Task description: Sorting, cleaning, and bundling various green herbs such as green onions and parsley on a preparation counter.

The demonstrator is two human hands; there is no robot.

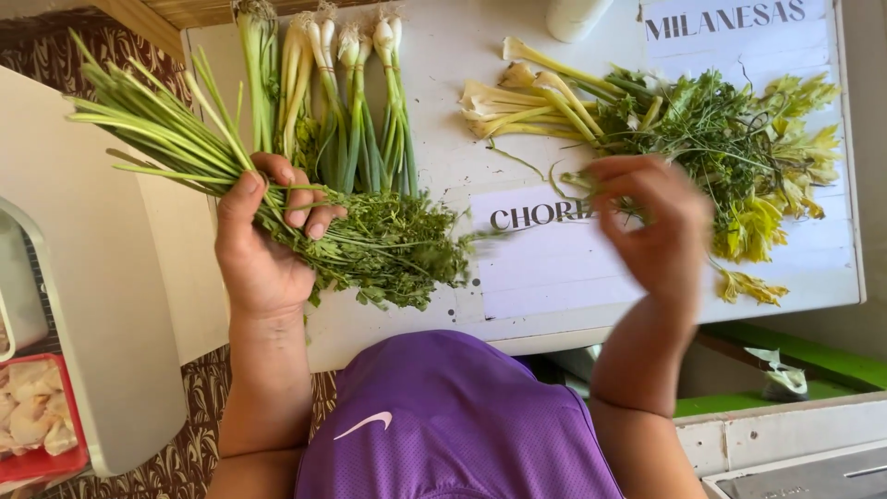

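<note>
Green stalks fill the head view, the only view here. The person's left hand (263, 245), at left centre of the frame, has its grip clamped round a bunch of herbs (277, 199): long green stems fan toward the upper left, and the leafy parsley-like end spreads to the right over the white desk (443, 157). The right hand (651, 222), right of centre, is blurred; its fingers curl loosely above the desk, and whether they pinch a thin sprig cannot be told. It hovers beside a loose pile of greens (730, 148) with pale celery-like stalks and yellowing leaves in the upper right. At the top centre, a row of spring onions (328, 83) lies on the desk, white bulbs pointing to the frame's top edge.

Judging by this, the step in hand looks like gathering a mixed bunch: the left hand holds what is collected while the right picks from the pile. Adding more would call for the left fingers to loosen briefly without letting the stems slide.

As for containers, a red tray (46, 457) at the lower left holds pale pieces, perhaps raw chicken, beside a white scale-like appliance (83, 305). A purple shirt (453, 425) fills the bottom centre.
</note>
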